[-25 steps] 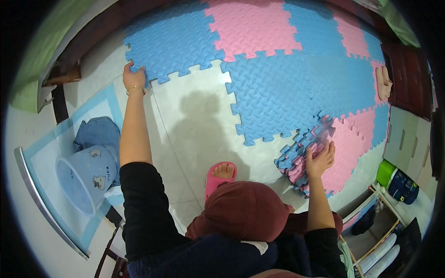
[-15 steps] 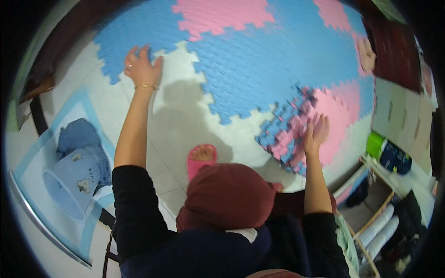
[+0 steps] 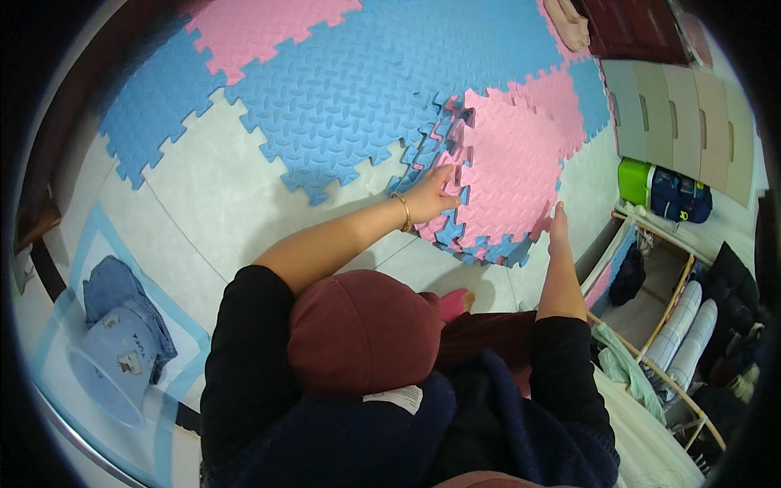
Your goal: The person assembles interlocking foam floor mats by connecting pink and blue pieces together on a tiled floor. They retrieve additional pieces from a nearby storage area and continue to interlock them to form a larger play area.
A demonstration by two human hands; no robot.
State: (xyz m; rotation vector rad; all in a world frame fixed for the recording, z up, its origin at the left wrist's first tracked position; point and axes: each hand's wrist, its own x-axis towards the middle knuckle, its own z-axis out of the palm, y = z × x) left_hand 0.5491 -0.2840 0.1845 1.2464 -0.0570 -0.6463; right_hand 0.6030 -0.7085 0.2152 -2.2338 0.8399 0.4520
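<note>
A stack of pink and blue foam puzzle mat tiles point(image 3: 504, 171) stands before me, a pink tile on top and jagged edges uneven down its left side. My left hand point(image 3: 429, 196), with a gold bracelet at its wrist, touches that left side. Its thumb and forefinger are apart; the other fingers are partly hidden. Beside the stack's near right corner is my right hand point(image 3: 558, 232), its fingers stretched upright and seen edge-on. I cannot tell whether it touches the tiles. Joined blue mat tiles point(image 3: 333, 98) spread over the floor beyond, with a pink tile point(image 3: 260, 32) among them.
At the left, a pale blue bucket point(image 3: 114, 358) stands by folded denim point(image 3: 122, 289). Drawers point(image 3: 683, 114) line the far right. A green and navy bag point(image 3: 671, 191) sits before them, above a wooden-framed rack point(image 3: 643, 285) with rolls and clothes. Pale shoes point(image 3: 568, 24) lie at the back.
My left hand has come from the far left mat edge across to the stack's left side. My right hand has moved from the top of the stack to its right side. The view has shifted.
</note>
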